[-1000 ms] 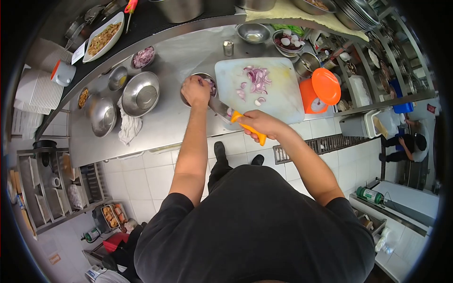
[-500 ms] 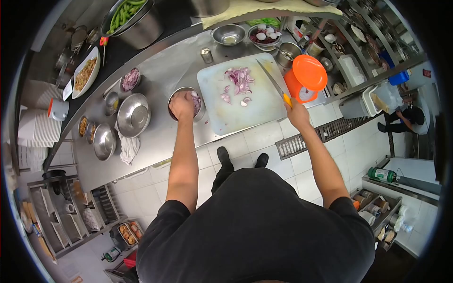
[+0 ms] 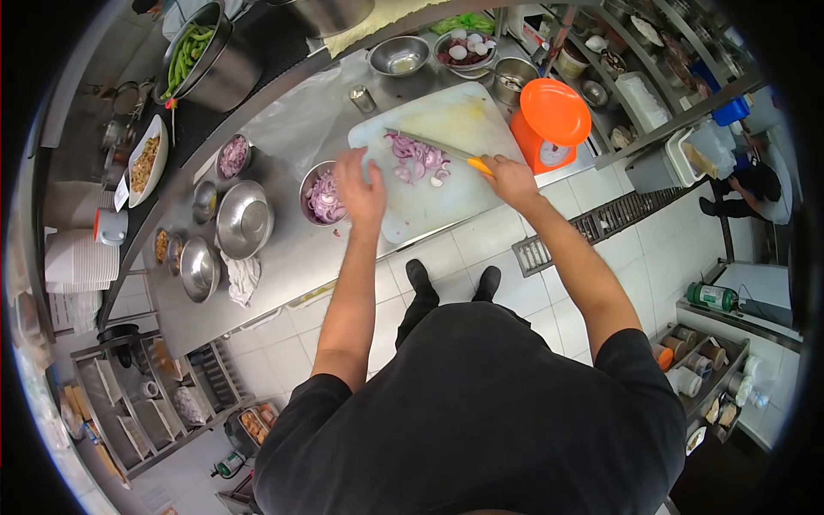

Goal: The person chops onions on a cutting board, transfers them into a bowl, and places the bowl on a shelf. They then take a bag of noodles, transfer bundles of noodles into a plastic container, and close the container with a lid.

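Note:
My right hand is closed around the yellow handle of a knife, whose blade lies low over the white cutting board, along the pile of sliced red onion. Beside the board's left edge, my left hand is open with fingers spread, between the onion pile and a metal bowl. Sliced onion fills that bowl, and part of its rim is hidden behind the hand.
An orange scale stands right of the board. Several metal bowls and a white cloth sit on the left of the steel counter. A metal cup is behind the board. Far right, another person is partly visible.
My left hand has come out of the onion bowl and moved right toward the board. My right hand has brought the knife leftward, its blade now at the onion pile.

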### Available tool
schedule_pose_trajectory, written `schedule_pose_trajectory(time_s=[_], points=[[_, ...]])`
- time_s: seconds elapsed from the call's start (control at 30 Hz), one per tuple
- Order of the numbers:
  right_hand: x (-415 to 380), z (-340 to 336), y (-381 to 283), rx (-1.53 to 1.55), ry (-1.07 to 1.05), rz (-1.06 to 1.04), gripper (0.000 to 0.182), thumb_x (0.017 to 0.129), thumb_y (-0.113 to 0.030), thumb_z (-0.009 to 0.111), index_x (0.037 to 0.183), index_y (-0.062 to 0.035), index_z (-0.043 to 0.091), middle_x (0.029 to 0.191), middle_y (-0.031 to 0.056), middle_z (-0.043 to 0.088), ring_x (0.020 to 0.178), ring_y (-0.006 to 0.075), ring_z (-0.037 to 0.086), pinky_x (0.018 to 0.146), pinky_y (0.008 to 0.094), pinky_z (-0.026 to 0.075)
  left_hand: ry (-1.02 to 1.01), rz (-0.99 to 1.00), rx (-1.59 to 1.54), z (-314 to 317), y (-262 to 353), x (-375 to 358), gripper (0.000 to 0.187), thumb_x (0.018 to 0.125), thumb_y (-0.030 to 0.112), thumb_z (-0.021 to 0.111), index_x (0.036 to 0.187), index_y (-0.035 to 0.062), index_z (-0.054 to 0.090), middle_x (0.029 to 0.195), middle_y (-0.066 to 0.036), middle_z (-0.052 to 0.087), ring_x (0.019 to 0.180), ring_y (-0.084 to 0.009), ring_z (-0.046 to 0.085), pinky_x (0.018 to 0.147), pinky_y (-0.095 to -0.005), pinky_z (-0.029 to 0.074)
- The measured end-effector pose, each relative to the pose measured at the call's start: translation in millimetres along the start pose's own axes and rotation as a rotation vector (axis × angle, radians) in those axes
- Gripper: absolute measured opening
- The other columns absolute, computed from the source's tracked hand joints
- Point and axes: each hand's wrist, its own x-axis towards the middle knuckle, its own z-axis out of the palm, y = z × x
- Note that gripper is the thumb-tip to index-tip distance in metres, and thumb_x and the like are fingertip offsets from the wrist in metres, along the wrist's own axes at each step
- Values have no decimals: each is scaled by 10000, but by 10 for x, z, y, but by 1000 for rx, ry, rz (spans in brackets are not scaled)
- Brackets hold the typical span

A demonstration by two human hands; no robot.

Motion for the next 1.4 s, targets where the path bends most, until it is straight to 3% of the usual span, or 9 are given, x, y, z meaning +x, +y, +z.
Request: schedule_pose_trajectory(time_s=[0.27,0.3,0.4,0.43,0.57,0.77,0.83,1.07,1.4], points=[[-655,-182,-129,184,65,194,319,992,-319,679,1235,-113,664,1061,125,723,941,359,711,778,477,562,-205,-226,104,924,-310,-164,724,919,440,752,1481,37,539,1493,-242,521,1445,-411,438,1199,-506,349],[-779,-88,-99,262,182,193,326,1013,-361,660,1188,-87,677,1007,161,737,893,401,706,738,487,559,-232,-170,150,992,-350,-126,733,910,455,759,1476,38,549,1484,-236,527,1435,-407,445,1199,-504,349],[-1123,-92,-118,462,-43,505,365,1035,-401,632,1133,-54,684,910,192,737,805,440,689,694,498,546,-336,-35,175,1075,-385,-53,753,880,500,783,1447,43,591,1456,-217,549,1399,-393,463,1196,-493,352],[-1237,30,-94,577,14,498,400,1058,-437,603,1044,-42,670,716,156,680,651,353,667,632,455,528,-382,-11,105,1070,-361,-31,753,868,514,793,1428,45,612,1444,-210,556,1385,-387,469,1195,-487,354],[-1580,278,-338,941,-82,735,419,1088,-439,573,912,-59,601,624,2,531,520,108,507,502,333,443,-497,-38,-93,1075,-234,-34,772,805,578,831,1363,66,678,1398,-178,578,1341,-363,479,1195,-465,349],[-1367,529,-835,925,-96,687,415,1088,-406,582,916,-28,584,637,82,566,552,197,547,535,386,443,-425,41,91,1103,104,-197,807,745,586,874,1400,160,672,1423,-169,562,1344,-375,484,1169,-480,391],[-1302,688,-944,949,-88,645,425,1087,-399,583,926,-6,571,650,139,576,575,264,572,564,438,454,-414,62,98,1096,150,-215,746,754,534,872,1377,167,687,1440,-164,552,1346,-376,480,1166,-485,396],[-1204,906,-1178,1042,-104,639,410,1088,-385,587,926,-8,569,649,126,588,571,241,578,560,417,465,-284,-120,20,1283,80,-354,414,759,240,818,1151,122,765,1368,-137,596,1304,-350,530,1170,-475,396],[-1092,740,-1311,1140,-180,589,379,1084,-357,602,921,-18,558,649,71,583,562,166,564,540,355,468,-99,-271,-109,1325,21,-346,298,688,52,839,970,81,748,1261,-137,649,1205,-356,599,1032,-440,513]])
